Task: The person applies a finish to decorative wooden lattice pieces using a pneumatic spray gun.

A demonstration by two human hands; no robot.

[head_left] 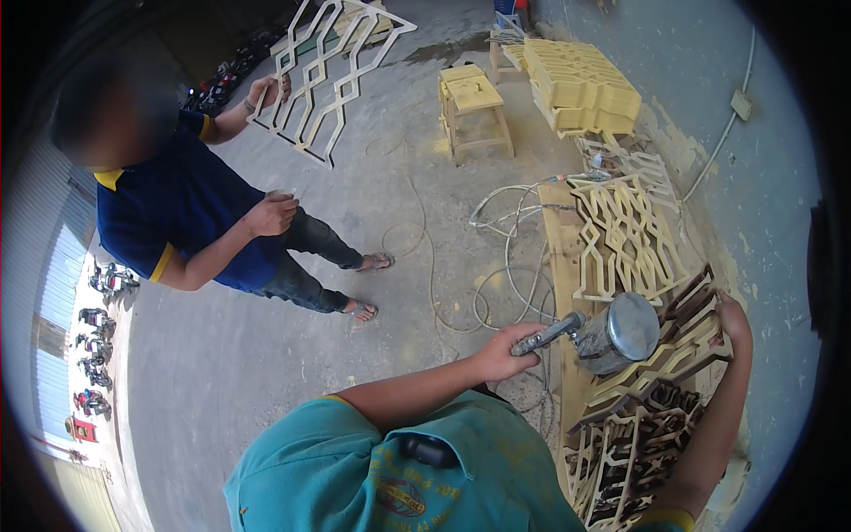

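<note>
My left hand (505, 352) is closed round the grip of a spray gun (551, 333), whose round metal cup (633, 326) hangs over the bench. My right hand (734, 321) grips the far end of a wooden lattice panel (640, 379), which lies tilted on the stack near the wall. Part of this panel is hidden behind the cup. Closer to me are more dark-edged lattice panels (612, 461). Beyond the cup, pale yellow lattice panels (625, 235) lie on the wooden bench (561, 239).
A co-worker (191, 208) stands at the left, holding up a lattice panel (332, 80). Hoses (510, 257) loop across the concrete floor. A yellow-dusted stool (474, 93) and a yellow panel stack (581, 84) stand farther off. The wall (771, 160) borders the right side; motorbikes (93, 346) are at far left.
</note>
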